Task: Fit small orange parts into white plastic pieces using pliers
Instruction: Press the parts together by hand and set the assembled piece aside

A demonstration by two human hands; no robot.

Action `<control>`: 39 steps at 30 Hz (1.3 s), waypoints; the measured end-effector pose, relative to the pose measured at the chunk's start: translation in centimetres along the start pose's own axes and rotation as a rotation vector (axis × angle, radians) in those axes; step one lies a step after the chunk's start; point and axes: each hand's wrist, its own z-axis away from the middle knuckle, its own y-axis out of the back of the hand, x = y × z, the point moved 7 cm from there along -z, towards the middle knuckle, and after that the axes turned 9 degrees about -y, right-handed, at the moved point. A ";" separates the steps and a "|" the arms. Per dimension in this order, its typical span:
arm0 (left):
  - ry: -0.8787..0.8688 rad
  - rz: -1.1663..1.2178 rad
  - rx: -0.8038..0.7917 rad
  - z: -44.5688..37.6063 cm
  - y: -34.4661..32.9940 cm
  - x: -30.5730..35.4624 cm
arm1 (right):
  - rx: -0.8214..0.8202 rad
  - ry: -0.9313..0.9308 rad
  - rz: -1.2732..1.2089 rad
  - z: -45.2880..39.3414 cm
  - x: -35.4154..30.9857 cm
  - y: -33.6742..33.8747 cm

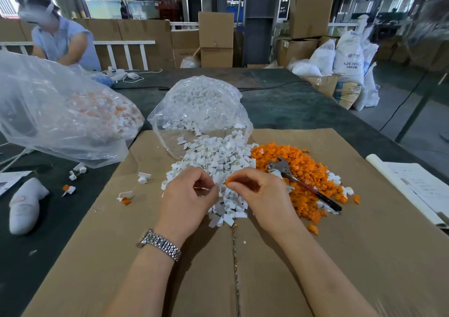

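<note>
Cardboard, brown and flat [340,256], covers the near table, and on it, largest of all, spills the heap of small white plastic pieces [218,158] out of a clear plastic bag [199,103] at the far middle. Just right of it, touching, lies the pile of small orange plastic parts [306,171], and across that pile rest the metal pliers with a dark red-and-black handle [303,183], untouched for now.

Down to the hands, close together over the near edge of the white heap. The left hand [189,200], steel watch [160,243] on its wrist, has fingers curled in a pinch; the right hand [260,195] pinches one orange part [228,182] at its fingertips, aimed at the left.

My read: this is the mating step, orange part being seated by hand. Next would call for reaching right for the pliers to press it home.

What the left fingers grip I cannot make out; presumably a white piece, but it is hidden. A larger bag at far left [60,112] is cut off at the frame edge.
</note>
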 end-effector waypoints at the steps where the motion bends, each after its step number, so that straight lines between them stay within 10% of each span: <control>1: 0.001 0.016 0.009 0.0 0.0 0.1 | -0.024 -0.007 -0.012 -0.1 -0.1 -0.5; 30: -0.135 -0.253 -0.208 0.0 -2.9 1.3 | 0.014 -0.094 0.036 -0.4 1.9 0.0; 39: 0.146 0.216 -0.117 0.2 -1.8 0.4 | 0.010 -0.038 -0.133 -0.2 1.1 0.8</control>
